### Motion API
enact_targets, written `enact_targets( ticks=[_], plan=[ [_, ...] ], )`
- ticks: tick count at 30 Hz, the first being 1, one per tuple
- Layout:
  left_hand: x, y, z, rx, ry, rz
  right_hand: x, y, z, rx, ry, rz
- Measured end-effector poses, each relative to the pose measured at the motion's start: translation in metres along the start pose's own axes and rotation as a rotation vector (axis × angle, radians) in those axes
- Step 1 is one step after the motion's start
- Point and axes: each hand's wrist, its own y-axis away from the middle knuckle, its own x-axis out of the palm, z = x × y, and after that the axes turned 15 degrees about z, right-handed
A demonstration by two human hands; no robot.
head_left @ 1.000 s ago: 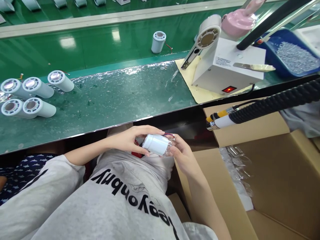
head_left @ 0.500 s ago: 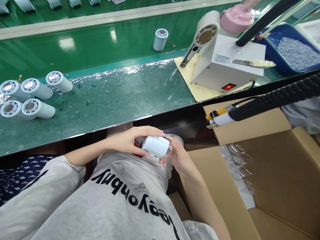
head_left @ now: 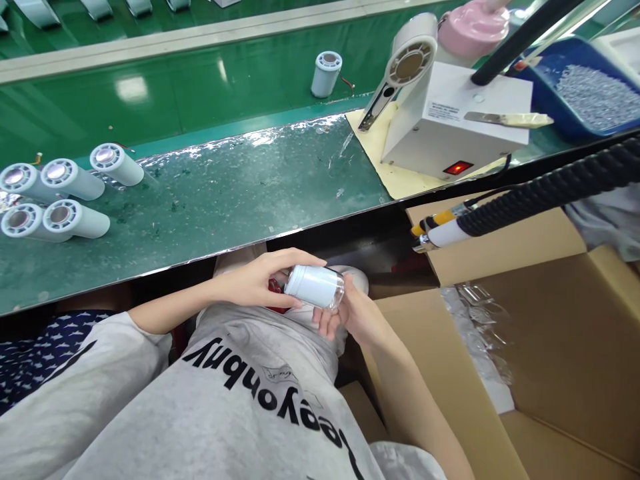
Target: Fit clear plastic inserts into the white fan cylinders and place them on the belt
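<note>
Over my lap, my left hand [head_left: 263, 279] is closed around the left part of a light-blue cylindrical housing [head_left: 313, 287], thumb below and fingers above. The housing lies tilted on its side, with a clear plastic cover [head_left: 338, 293] on its right end. My right hand [head_left: 353, 313] cups that covered end, its palm and thumb against the plastic and its fingers curled underneath. How firmly those fingers press on it is hard to see. Similar light-blue housings [head_left: 77, 219] with slotted round ends lie on the bench at the left.
Another housing [head_left: 326, 75] with a red wire stands on the green surface beyond the bench [head_left: 240, 193]. A white machine [head_left: 460, 120] with a lit red switch, a blue tray [head_left: 565, 120] of small pieces, a hanging black coiled hose [head_left: 545, 187] and a cardboard box [head_left: 560, 333] of clear plastic parts occupy the right.
The fingers of my right hand have loosened and dropped below the clear end of the housing. My left hand keeps its hold, and the housing has shifted only slightly.
</note>
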Motion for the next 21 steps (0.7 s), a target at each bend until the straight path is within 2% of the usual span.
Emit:
enact_targets(
  ticks=[3, 4, 7, 9, 11, 16, 18, 21],
  plan=[
    [0.002, 0.000, -0.006, -0.073, 0.092, -0.024, -0.007, 0.006, -0.007, -0.313, 0.404, -0.272],
    [0.003, 0.000, -0.007, -0.084, 0.125, -0.025, -0.009, 0.007, -0.009, -0.443, 0.573, -0.320],
    [0.003, -0.002, -0.009, -0.089, 0.218, 0.004, -0.012, 0.009, -0.011, -0.752, 0.981, -0.270],
    [0.003, -0.003, -0.010, -0.103, 0.245, 0.040, -0.011, 0.009, -0.011, -0.840, 1.059, -0.207],
    [0.001, -0.003, -0.009, -0.117, 0.230, 0.067, -0.010, 0.009, -0.010, -0.808, 0.937, -0.164],
    [-0.001, -0.001, -0.006, -0.091, 0.252, 0.111, -0.005, 0.010, -0.013, -0.587, 0.358, -0.085],
    [0.000, 0.000, -0.004, -0.126, 0.333, 0.135, -0.004, 0.012, -0.015, -0.516, 0.280, -0.106],
    [0.002, 0.001, 0.001, -0.168, 0.393, 0.139, -0.004, 0.016, -0.014, -0.433, 0.290, -0.164]
  ],
)
